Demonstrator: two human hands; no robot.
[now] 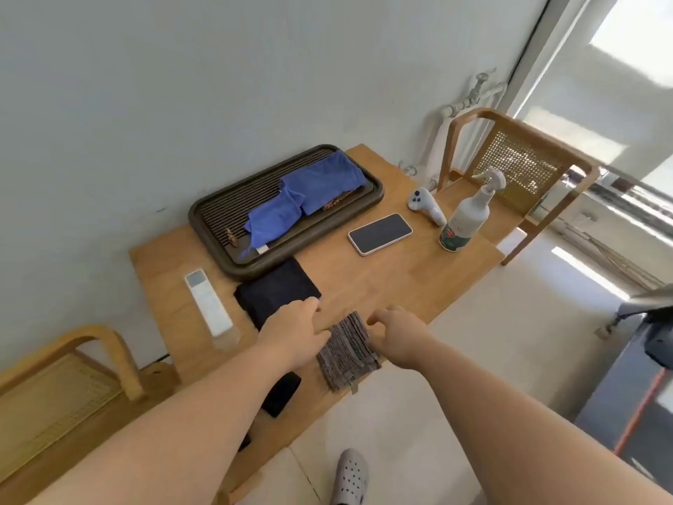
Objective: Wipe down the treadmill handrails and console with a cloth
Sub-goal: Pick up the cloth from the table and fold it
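**Pale wall, wooden counter: cloth pick-up, wiping not begun**

Wooden counter (400, 286) crosses mid-frame against a pale wall. The task's thing, a folded grey cloth (346, 355), lies at the counter's near edge, lower centre, btwn both hands. Left hand (295, 328) lies fairly flat, fingers near straight over the corner of a dark folded cloth (276, 289), thumb touching the grey cloth's left side. It holds nothing I can see. Right hand (398, 338) shows its back, fingers bent down at the grey cloth's upper-right corner. Can't tell if it pinches or only touches. Spray bottle (464, 216) stands right of centre, well apart from the hands. Dark grey machine (619, 413) w/ orange strip at lower right is prob. the treadmill. Handrails & console aren't clearly in view.

Step, as I read it: fetching the cloth, i.e. the very start. Next move needs a firm grip on the whole fold so it lifts w/o falling open, then a turn toward frame right.
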